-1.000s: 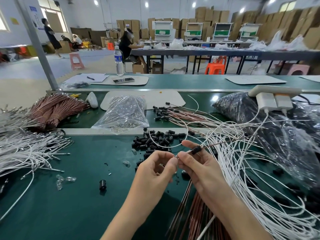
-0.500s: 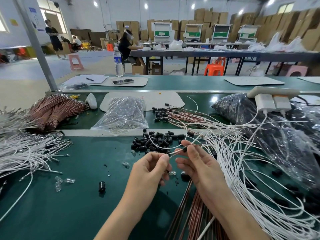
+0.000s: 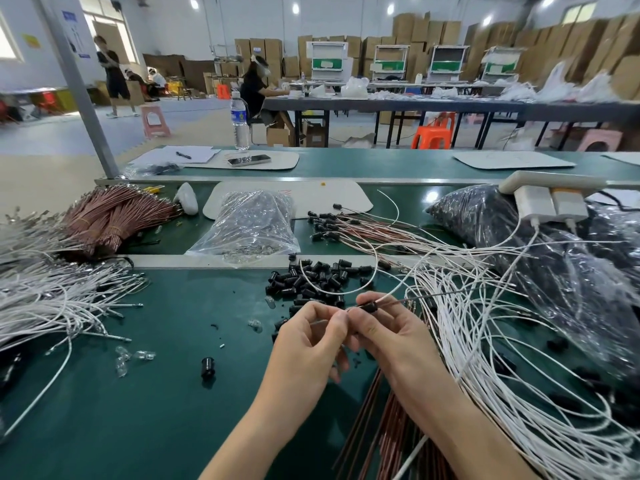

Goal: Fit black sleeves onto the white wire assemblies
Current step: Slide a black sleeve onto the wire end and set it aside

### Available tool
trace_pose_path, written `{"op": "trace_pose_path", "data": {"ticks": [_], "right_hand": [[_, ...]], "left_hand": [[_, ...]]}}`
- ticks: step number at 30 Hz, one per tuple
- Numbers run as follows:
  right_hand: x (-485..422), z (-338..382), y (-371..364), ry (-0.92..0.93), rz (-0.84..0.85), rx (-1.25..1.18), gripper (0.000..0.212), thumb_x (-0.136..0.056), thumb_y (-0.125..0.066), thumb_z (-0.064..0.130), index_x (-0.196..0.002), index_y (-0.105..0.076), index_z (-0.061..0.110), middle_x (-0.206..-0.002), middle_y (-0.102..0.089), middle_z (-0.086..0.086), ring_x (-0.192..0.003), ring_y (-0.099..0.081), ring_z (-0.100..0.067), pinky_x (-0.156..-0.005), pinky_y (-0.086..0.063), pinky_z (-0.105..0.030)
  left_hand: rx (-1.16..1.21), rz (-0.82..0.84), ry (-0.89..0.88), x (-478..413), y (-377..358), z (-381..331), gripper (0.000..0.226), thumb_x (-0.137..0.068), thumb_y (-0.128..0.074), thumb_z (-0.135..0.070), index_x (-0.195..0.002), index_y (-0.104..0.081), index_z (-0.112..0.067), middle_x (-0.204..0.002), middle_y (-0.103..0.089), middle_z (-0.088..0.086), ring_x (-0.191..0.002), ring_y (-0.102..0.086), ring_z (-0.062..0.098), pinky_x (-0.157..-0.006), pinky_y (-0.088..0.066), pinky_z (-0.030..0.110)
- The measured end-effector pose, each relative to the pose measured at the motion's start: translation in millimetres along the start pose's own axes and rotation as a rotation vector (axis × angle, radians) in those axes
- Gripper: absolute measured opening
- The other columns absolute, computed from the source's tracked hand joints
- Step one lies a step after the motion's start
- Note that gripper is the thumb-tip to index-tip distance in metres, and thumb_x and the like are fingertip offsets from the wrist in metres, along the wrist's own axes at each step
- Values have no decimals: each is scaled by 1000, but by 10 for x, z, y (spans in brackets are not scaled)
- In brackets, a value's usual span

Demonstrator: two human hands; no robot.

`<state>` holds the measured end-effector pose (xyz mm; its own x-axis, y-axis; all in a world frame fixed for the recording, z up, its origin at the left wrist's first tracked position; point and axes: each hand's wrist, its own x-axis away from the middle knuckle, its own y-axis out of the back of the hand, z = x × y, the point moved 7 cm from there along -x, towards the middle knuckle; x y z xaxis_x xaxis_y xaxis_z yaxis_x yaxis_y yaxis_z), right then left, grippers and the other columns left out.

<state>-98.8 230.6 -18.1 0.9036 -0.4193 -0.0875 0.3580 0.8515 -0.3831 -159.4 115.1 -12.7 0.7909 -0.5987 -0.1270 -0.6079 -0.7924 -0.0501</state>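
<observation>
My right hand (image 3: 388,332) pinches a black sleeve (image 3: 370,307) threaded on a white wire (image 3: 398,294) that runs up and to the right. My left hand (image 3: 311,337) meets it fingertip to fingertip and pinches the wire's end just left of the sleeve. A pile of loose black sleeves (image 3: 311,280) lies right behind my hands. A big fan of white wire assemblies (image 3: 485,341) spreads to the right, and another heap of white wires (image 3: 45,299) lies at the left. One single black sleeve (image 3: 207,367) stands alone on the green mat.
Copper-coloured wires (image 3: 384,427) run under my right wrist; a bundle of them (image 3: 114,216) lies far left. A clear bag of parts (image 3: 249,223) and dark bags (image 3: 519,244) sit behind. Small clear pieces (image 3: 133,356) lie on the green mat (image 3: 121,410). Chargers (image 3: 550,202) hang at right.
My hands have kept together above the mat while the black sleeve has slid along the white wire toward my fingertips. The view has shifted slightly.
</observation>
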Motion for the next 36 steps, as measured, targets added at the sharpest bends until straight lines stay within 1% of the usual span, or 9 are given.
{"op": "trace_pose_path", "data": {"ticks": [4, 10, 15, 18, 21, 27, 30, 33, 36], "right_hand": [[-9, -2, 54, 15, -44, 46, 47, -63, -93, 47, -98, -75, 22, -84, -72, -10, -76, -68, -23, -85, -58, -38], [-17, -8, 120, 1, -110, 88, 28, -68, -87, 32, -93, -78, 24, -90, -77, -11, -87, -75, -24, -81, -59, -29], [-37, 13, 217, -39, -163, -71, 23, -64, -83, 19, -87, -80, 15, -89, -76, -14, -84, -74, -25, -72, -59, -22], [-36, 24, 201, -51, -134, -109, 21, -67, -81, 15, -87, -79, 13, -88, -76, -13, -81, -74, -22, -71, -59, -21], [-34, 23, 198, -61, -133, -130, 30, -70, -77, 9, -99, -73, 5, -85, -75, -12, -77, -73, -20, -68, -60, -21], [-44, -18, 187, -90, -136, -146, 36, -70, -76, 8, -105, -69, 1, -86, -75, -14, -81, -74, -24, -70, -61, -24], [-50, -21, 177, -103, -133, -176, 35, -70, -76, 8, -104, -69, 1, -88, -75, -15, -83, -74, -25, -70, -61, -23], [-53, -27, 161, -109, -119, -219, 33, -71, -76, 7, -103, -69, 0, -88, -75, -16, -82, -74, -25, -70, -60, -23], [-60, -38, 157, -118, -124, -240, 33, -71, -76, 5, -103, -69, 0, -87, -74, -17, -81, -74, -26, -69, -60, -23]], "left_hand": [[-62, 16, -15, -5, 15, 16, 14, -101, -59, -26, -92, -64, -16, -74, -72, 5, -56, -61, 13, -48, -48, 22], [-265, -12, -47, 35, 83, -23, 13, -101, -56, -36, -91, -65, -37, -82, -74, -5, -65, -66, 9, -58, -55, 29], [-826, -518, -257, 336, 748, -346, 12, -101, -49, -40, -96, -58, -33, -68, -62, -12, -60, -56, 11, -52, -41, 28], [-1124, -735, 38, 578, 1190, -274, 20, -97, -50, -35, -106, -62, -22, -99, -64, 3, -90, -57, 26, -72, -44, 38], [-1196, -616, 263, 615, 1240, -71, 24, -101, -46, -36, -106, -62, -18, -110, -66, 8, -99, -60, 34, -82, -44, 41], [-1166, -413, 65, 406, 882, -107, 15, -102, -47, -37, -102, -59, -29, -100, -69, -10, -88, -62, 19, -79, -46, 34], [-1080, -399, 15, 280, 929, -141, 22, -103, -45, -37, -118, -60, -31, -107, -65, -9, -92, -62, 16, -78, -48, 34], [-1186, -234, 74, 43, 940, -78, 31, -105, -45, -36, -134, -55, -32, -109, -49, -4, -88, -60, 17, -76, -47, 32], [-1246, -75, 224, -195, 979, -11, 22, -104, -48, -34, -122, -60, -32, -108, -50, -2, -88, -58, 19, -76, -42, 30]]}}
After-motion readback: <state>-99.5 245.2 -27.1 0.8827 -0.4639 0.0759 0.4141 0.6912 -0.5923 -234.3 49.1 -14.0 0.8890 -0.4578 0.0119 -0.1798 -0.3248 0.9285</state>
